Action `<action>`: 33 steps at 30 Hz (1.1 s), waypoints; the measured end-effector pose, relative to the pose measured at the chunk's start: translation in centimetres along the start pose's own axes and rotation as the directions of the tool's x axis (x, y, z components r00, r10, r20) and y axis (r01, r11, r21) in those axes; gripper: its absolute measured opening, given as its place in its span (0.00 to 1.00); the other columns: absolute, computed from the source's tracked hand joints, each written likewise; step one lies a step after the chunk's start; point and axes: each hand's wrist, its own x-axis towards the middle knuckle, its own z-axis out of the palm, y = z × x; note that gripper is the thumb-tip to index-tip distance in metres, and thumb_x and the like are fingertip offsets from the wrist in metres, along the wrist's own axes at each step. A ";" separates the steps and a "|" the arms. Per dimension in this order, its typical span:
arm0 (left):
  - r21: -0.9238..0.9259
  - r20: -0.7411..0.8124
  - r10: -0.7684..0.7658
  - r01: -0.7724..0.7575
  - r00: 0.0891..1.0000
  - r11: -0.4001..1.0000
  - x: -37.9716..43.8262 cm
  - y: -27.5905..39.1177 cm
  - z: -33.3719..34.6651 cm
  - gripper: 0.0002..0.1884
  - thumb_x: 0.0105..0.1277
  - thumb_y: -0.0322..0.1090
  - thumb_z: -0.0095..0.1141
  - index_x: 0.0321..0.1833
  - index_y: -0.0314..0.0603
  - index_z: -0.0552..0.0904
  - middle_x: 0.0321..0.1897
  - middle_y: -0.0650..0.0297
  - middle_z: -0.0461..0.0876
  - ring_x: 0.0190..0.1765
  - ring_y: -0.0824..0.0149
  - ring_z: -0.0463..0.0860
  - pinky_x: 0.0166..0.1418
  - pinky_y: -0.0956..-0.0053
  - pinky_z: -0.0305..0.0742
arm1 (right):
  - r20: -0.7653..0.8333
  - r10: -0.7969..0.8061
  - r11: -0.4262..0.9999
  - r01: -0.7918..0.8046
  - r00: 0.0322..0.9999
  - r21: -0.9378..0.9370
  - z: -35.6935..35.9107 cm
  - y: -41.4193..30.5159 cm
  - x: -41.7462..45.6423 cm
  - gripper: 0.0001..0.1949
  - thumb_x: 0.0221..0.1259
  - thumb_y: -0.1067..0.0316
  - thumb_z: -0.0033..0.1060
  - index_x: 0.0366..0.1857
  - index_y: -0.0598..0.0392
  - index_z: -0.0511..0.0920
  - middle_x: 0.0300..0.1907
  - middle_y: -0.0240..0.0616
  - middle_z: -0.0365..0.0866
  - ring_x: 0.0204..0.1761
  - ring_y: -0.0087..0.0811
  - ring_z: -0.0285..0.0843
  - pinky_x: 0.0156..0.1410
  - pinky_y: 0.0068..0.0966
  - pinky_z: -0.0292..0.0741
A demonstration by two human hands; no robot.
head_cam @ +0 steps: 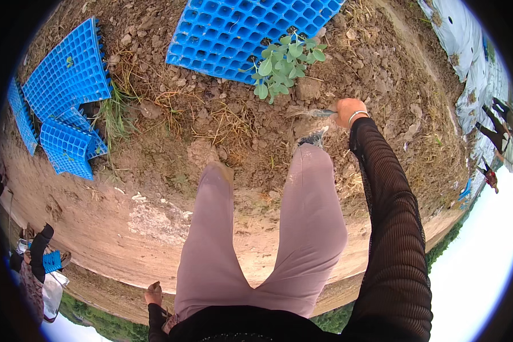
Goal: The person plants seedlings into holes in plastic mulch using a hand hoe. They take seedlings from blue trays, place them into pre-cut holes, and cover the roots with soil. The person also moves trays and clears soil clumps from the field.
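At the right of centre, my right hand (351,112), with a bangle at the wrist, is closed around the end of a thin grey-blue object (323,113). Its far end is blurred over the soil, so its kind is unclear. Above and left of that hand, leafy green seedlings (282,64) stand at the lower right edge of a blue plastic cell tray (222,40). Many of the tray's cells look empty, while some near the seedlings hold dark soil. My left hand is out of view. Before me lies cloddy brown soil (239,100) with dry grass.
Several blue cell trays (66,70) lie at the left beside a grass tuft (115,111). Pale plastic sheeting (453,38) covers ground at the right. A person with a bag (34,265) is at the lower left; another person's hand (153,294) shows nearby. More people (498,132) are far right.
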 end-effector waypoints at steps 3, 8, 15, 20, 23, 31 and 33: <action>-0.082 0.036 -0.011 0.014 0.999 0.996 -0.1 1.9 0.2 0.15 0.59 0.33 0.51 0.47 0.38 0.82 0.31 0.59 0.82 0.29 0.69 0.78 0.29 0.71 0.75 | -0.156 -0.079 0.985 0.101 0.985 0.137 2.9 2.0 -3.8 0.17 0.60 0.52 0.56 0.54 0.31 0.76 0.36 0.39 0.83 0.42 0.38 0.81 0.46 0.36 0.77; -0.149 0.034 -0.012 0.017 0.999 0.989 -0.5 5.5 0.5 0.15 0.58 0.32 0.50 0.48 0.40 0.81 0.26 0.63 0.78 0.26 0.69 0.77 0.23 0.73 0.75 | -0.170 0.005 0.993 0.015 0.985 0.115 6.8 2.0 -9.7 0.20 0.60 0.53 0.55 0.58 0.28 0.72 0.30 0.39 0.82 0.36 0.41 0.81 0.41 0.37 0.76; -0.182 0.053 -0.034 0.043 0.998 0.982 0.3 5.6 -0.3 0.15 0.60 0.33 0.50 0.48 0.41 0.81 0.26 0.66 0.77 0.27 0.73 0.77 0.23 0.75 0.75 | -0.171 -0.047 0.988 0.072 0.984 0.138 12.4 1.7 -10.8 0.21 0.58 0.56 0.56 0.58 0.33 0.71 0.29 0.41 0.82 0.34 0.42 0.81 0.38 0.40 0.76; -0.119 0.058 -0.014 0.020 0.998 0.993 -0.4 6.1 -0.3 0.14 0.62 0.34 0.50 0.49 0.43 0.80 0.28 0.68 0.77 0.30 0.73 0.77 0.26 0.73 0.75 | -0.332 -0.022 0.926 0.144 0.943 0.349 14.2 2.0 -11.6 0.19 0.55 0.56 0.57 0.54 0.38 0.74 0.21 0.45 0.79 0.29 0.48 0.79 0.37 0.43 0.75; -0.117 0.048 -0.002 0.008 0.999 0.993 -0.6 6.6 -0.6 0.14 0.61 0.33 0.49 0.49 0.42 0.80 0.27 0.68 0.77 0.28 0.74 0.77 0.25 0.74 0.75 | -0.340 -0.091 0.915 0.213 0.936 0.342 14.9 3.0 -11.3 0.18 0.55 0.56 0.57 0.52 0.38 0.75 0.24 0.45 0.80 0.30 0.47 0.80 0.37 0.42 0.75; -0.055 0.011 0.052 -0.051 0.999 0.997 -1.1 8.4 -1.8 0.15 0.60 0.31 0.48 0.49 0.40 0.80 0.24 0.67 0.76 0.25 0.74 0.75 0.21 0.77 0.73 | -0.227 0.103 0.938 -0.019 0.968 0.347 15.3 2.9 -7.7 0.17 0.57 0.57 0.57 0.53 0.38 0.74 0.29 0.40 0.82 0.35 0.42 0.81 0.40 0.38 0.77; -0.100 -0.005 0.013 -0.014 1.000 0.995 -0.7 8.3 -2.6 0.14 0.61 0.31 0.48 0.49 0.40 0.80 0.24 0.67 0.76 0.25 0.74 0.75 0.22 0.77 0.74 | -0.252 0.130 0.929 -0.029 0.959 0.368 15.9 4.1 -7.2 0.18 0.57 0.57 0.57 0.54 0.34 0.74 0.29 0.42 0.82 0.33 0.45 0.81 0.39 0.40 0.76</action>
